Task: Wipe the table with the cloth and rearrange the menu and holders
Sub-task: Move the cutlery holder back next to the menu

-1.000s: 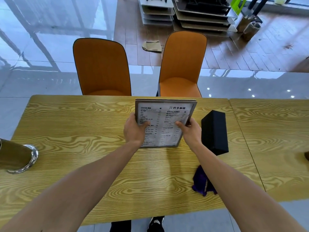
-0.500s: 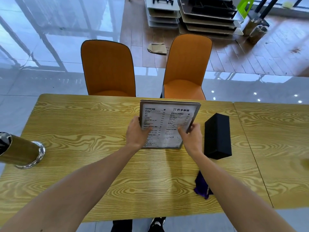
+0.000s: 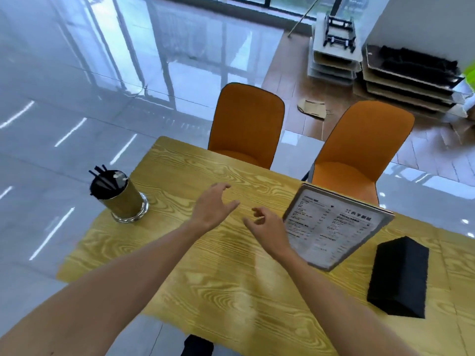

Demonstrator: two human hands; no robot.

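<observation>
The framed menu [image 3: 336, 227] lies flat on the yellow wood-grain table [image 3: 218, 283], right of centre. My left hand [image 3: 213, 206] hovers over the table with fingers spread, holding nothing. My right hand [image 3: 267, 227] is beside the menu's left edge, fingers loosely curled and empty. A gold cylindrical holder [image 3: 123, 199] with dark straws stands near the table's left end. A black box-shaped holder [image 3: 398, 276] lies at the right, just past the menu. The cloth is out of view.
Two orange chairs [image 3: 246, 127] [image 3: 359, 147] stand at the table's far side. Beyond them are glossy grey floor tiles, a wooden floor strip and stacked trays [image 3: 408, 75] at the back right. The table's left end is close to the gold holder.
Both hands let go of the menu, which now lies on the table. My head turned left, so the gold holder came fully into view and the purple cloth left the frame.
</observation>
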